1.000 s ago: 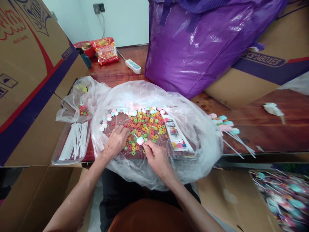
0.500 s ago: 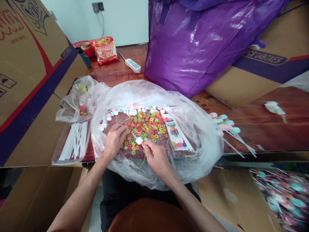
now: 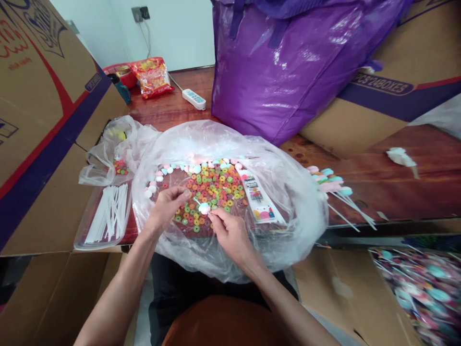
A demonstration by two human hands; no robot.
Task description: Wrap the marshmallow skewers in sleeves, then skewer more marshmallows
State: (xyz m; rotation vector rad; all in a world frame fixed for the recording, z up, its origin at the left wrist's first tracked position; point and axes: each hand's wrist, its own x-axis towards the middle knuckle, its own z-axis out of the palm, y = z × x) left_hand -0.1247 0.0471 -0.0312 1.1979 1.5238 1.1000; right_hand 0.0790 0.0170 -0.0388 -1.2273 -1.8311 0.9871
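Note:
My right hand [image 3: 230, 233] pinches the lower end of a thin white lollipop stick. Pink, white and pale blue marshmallows [image 3: 204, 208] are threaded on that stick, and its tip points up and left. Close to the tip, my left hand [image 3: 169, 206] has thumb and forefinger pressed together on what looks like a small ring-shaped sweet. Both hands are over an opened clear plastic bag [image 3: 302, 216]. Many coloured ring-shaped sweets [image 3: 212, 185] lie spread inside it, with loose marshmallows [image 3: 169, 169] along their far and left edges. A printed wrapper strip [image 3: 261, 199] rests right of the sweets.
A tray of white sticks [image 3: 108, 214] and a small plastic bag [image 3: 120, 149] stand left. Marshmallow skewers [image 3: 331, 182] lie right. A purple bag [image 3: 273, 72] and cartons [image 3: 46, 134] surround the table; below right, a box holds many wrapped sweets [image 3: 425, 288].
My left hand has come away slightly from the rings, its thumb and forefinger now pinched near the stick's tip. My right hand still holds the stick. The view has shifted a little.

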